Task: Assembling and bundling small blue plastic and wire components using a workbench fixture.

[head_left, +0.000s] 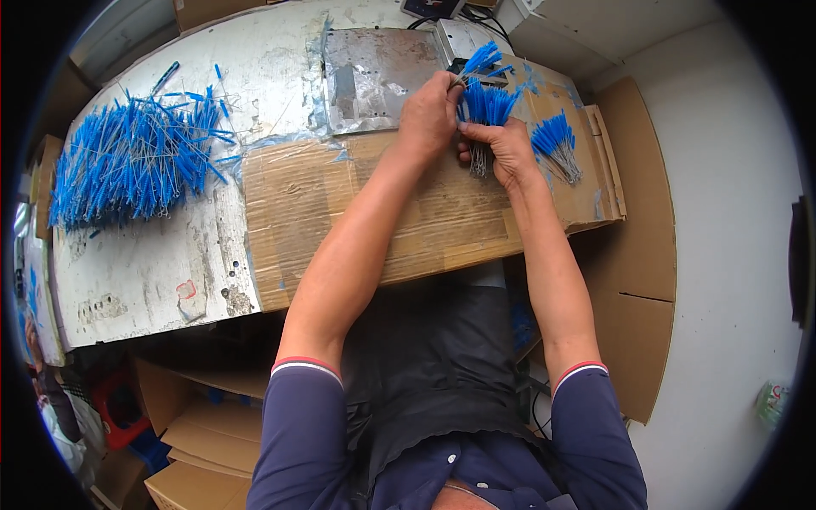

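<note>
One small bunch of blue-tipped wires (483, 58) is pinched in the grip of the left hand (428, 117); the right hand (507, 151) grips a larger bundle (490, 105) above the cardboard (340, 212).

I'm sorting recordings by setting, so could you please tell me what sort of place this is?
Probably a small workshop: a worn workbench bears a big heap of blue-tipped wires, the right hand holds a similar bunch, and an open cardboard box sits lower down.

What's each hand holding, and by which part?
Right hand: larger blue-ended bundle, by the wires near the blue. Left hand: smaller bunch, below its blue ends; exact grip hidden.
</note>
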The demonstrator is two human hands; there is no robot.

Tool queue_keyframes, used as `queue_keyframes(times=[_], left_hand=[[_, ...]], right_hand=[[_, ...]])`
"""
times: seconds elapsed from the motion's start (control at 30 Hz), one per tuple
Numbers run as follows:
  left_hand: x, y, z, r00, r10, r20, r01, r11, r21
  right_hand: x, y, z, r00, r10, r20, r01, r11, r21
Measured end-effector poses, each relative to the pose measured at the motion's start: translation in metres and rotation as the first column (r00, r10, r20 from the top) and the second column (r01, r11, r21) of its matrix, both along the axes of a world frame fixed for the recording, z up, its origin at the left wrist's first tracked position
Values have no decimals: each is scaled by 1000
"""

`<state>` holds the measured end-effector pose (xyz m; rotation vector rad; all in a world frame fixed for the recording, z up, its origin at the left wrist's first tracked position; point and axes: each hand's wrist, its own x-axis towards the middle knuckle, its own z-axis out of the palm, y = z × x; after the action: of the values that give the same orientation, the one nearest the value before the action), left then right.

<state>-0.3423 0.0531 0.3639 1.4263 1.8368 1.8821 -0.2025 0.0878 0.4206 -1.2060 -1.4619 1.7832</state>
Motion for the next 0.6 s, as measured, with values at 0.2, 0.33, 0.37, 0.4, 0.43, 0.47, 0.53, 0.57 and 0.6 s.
queue_keyframes(times=[0.2, 0.33, 0.37, 0.4, 0.43, 0.47, 0.53, 0.57, 0.6], left_hand=[[0, -2, 1, 998, 32, -62, -25, 993, 115], [2, 1, -2, 996, 49, -75, -45, 998, 54], [2, 2, -4, 995, 62, -72, -60, 998, 34], [2, 3, -4, 996, 59, -66, -57, 998, 36], [0, 3, -4, 990, 124, -60, -125, 992, -9], [-2, 3, -5, 980, 189, -55, -192, 980, -54], [-6, 1, -6, 971, 229, -71, -231, 973, -14], [-6, 1, -6, 962, 259, -83, -260, 966, 2], [-6, 1, -5, 952, 291, -96, -291, 957, 19]], right_hand=[[5, -3, -5, 989, -91, -118, 84, 995, -59], [6, -5, -7, 985, -90, -147, 86, 996, -35], [5, -4, -7, 981, -141, -134, 146, 989, 27], [7, -3, -7, 973, -194, -122, 205, 975, 87], [6, 0, -9, 974, -197, -115, 207, 974, 92], [3, 3, -11, 966, -243, -93, 253, 960, 116], [-1, 11, -14, 954, -293, -68, 300, 942, 152], [-2, 14, -14, 954, -299, -34, 300, 941, 158], [-6, 15, -15, 953, -301, -2, 298, 941, 162]])
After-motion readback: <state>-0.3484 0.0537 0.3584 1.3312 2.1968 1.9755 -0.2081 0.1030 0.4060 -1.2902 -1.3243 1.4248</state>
